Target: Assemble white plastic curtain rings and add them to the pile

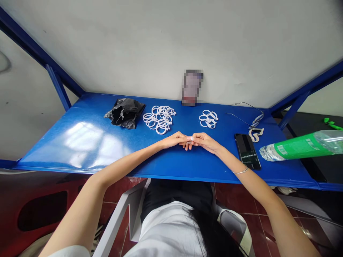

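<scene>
My left hand (175, 139) and my right hand (205, 142) meet over the front middle of the blue table, fingers pinched together. Between their fingertips a bit of a white plastic ring (192, 139) shows; the fingers cover most of it. Beyond my left hand lies a larger pile of white rings (162, 125), apparently curtain rings with small eyelets. Past my right hand sits a smaller group of similar rings (208, 119).
A crumpled black plastic bag (132, 109) lies left of the rings. A blurred-out upright object (192, 87) leans on the wall. At right are glasses (257, 121), a white hair claw-like piece (256, 134), a dark phone (247, 151) and a bottle (302, 146). The blue table (88, 142) has framed sides.
</scene>
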Demonstrator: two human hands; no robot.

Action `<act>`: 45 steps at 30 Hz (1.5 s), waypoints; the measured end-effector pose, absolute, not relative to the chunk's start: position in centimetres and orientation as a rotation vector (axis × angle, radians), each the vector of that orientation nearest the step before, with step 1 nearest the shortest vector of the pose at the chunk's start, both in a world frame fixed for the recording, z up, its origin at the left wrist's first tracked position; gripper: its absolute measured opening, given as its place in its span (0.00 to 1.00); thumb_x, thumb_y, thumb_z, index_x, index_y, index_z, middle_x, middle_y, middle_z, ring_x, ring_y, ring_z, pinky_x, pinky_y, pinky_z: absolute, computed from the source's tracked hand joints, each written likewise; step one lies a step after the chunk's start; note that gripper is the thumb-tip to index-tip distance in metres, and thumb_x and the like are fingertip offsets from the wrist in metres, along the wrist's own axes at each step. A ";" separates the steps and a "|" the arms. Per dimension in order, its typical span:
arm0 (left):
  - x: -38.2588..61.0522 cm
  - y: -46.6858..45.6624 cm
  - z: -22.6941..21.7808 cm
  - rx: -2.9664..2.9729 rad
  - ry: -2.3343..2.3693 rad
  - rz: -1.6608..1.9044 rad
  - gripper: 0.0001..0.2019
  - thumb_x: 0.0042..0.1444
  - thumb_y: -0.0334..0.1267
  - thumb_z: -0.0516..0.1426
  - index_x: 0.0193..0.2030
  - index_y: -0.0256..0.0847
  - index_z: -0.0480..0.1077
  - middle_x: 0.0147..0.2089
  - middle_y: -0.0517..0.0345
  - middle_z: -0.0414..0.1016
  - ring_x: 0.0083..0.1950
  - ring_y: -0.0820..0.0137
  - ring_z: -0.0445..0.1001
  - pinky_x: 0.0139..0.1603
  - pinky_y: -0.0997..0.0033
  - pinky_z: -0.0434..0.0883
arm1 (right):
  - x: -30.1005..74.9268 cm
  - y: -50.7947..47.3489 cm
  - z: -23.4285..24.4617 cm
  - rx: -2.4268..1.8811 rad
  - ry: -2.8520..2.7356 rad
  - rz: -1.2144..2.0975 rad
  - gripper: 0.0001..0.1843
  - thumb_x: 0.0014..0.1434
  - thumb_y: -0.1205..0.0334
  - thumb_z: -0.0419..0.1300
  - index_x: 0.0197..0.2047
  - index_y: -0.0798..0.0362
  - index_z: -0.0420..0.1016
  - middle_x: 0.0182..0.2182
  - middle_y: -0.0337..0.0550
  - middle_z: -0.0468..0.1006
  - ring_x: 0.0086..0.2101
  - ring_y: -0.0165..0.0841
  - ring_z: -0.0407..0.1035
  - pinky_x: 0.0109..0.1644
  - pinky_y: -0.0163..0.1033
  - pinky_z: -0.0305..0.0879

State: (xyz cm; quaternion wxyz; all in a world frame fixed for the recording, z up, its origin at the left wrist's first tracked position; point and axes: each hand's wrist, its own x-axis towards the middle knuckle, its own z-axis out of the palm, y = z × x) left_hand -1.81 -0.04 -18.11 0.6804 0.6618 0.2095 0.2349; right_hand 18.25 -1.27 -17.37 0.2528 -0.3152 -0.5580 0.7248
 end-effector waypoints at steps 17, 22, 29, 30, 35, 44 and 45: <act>-1.8 -0.2 -17.6 1.461 0.492 0.479 0.30 0.55 0.62 0.55 0.21 0.33 0.70 0.28 0.51 0.76 0.29 0.73 0.71 0.34 0.73 0.67 | 17.9 -1.6 -16.9 -0.855 -1.432 1.967 0.18 0.52 0.49 0.67 0.24 0.55 0.72 0.19 0.38 0.74 0.22 0.26 0.61 0.27 0.34 0.49; -1.8 -0.2 -17.5 1.457 0.485 0.494 0.29 0.56 0.59 0.55 0.20 0.33 0.69 0.28 0.51 0.76 0.28 0.74 0.71 0.33 0.73 0.65 | 17.9 -1.7 -17.0 -0.853 -1.419 1.964 0.18 0.53 0.50 0.67 0.24 0.56 0.72 0.18 0.37 0.72 0.22 0.26 0.62 0.28 0.34 0.49; -1.7 -0.2 -17.5 1.458 0.496 0.497 0.29 0.56 0.60 0.55 0.20 0.32 0.69 0.27 0.51 0.75 0.29 0.73 0.71 0.32 0.73 0.63 | 17.9 -1.6 -17.0 -0.890 -1.426 1.943 0.19 0.52 0.48 0.67 0.23 0.55 0.71 0.16 0.35 0.70 0.20 0.24 0.54 0.27 0.34 0.48; -1.7 -0.2 -17.5 1.456 0.495 0.500 0.29 0.56 0.60 0.56 0.19 0.32 0.69 0.27 0.51 0.75 0.29 0.73 0.71 0.32 0.73 0.63 | 17.9 -1.6 -17.0 -0.890 -1.429 1.940 0.19 0.52 0.48 0.67 0.23 0.55 0.71 0.16 0.35 0.69 0.20 0.24 0.54 0.27 0.34 0.48; -1.7 -0.2 -17.6 1.426 0.499 0.524 0.29 0.56 0.60 0.55 0.23 0.31 0.71 0.28 0.50 0.75 0.28 0.74 0.70 0.32 0.73 0.64 | 17.7 -1.6 -17.1 -0.917 -1.446 1.883 0.21 0.51 0.45 0.67 0.24 0.54 0.72 0.16 0.34 0.68 0.21 0.26 0.60 0.28 0.34 0.51; -1.5 -0.2 -17.9 1.376 0.517 0.575 0.33 0.54 0.64 0.55 0.15 0.34 0.61 0.27 0.47 0.75 0.27 0.74 0.71 0.32 0.72 0.66 | 17.8 -1.6 -17.4 -0.932 -1.361 1.900 0.22 0.50 0.43 0.68 0.26 0.54 0.71 0.18 0.32 0.63 0.27 0.29 0.69 0.32 0.34 0.57; -1.6 -0.2 -17.9 1.376 0.516 0.578 0.33 0.53 0.65 0.55 0.15 0.34 0.61 0.27 0.47 0.76 0.27 0.74 0.71 0.32 0.73 0.66 | 17.8 -1.6 -17.4 -0.931 -1.359 1.898 0.22 0.49 0.43 0.68 0.26 0.54 0.71 0.18 0.32 0.63 0.26 0.28 0.68 0.32 0.34 0.57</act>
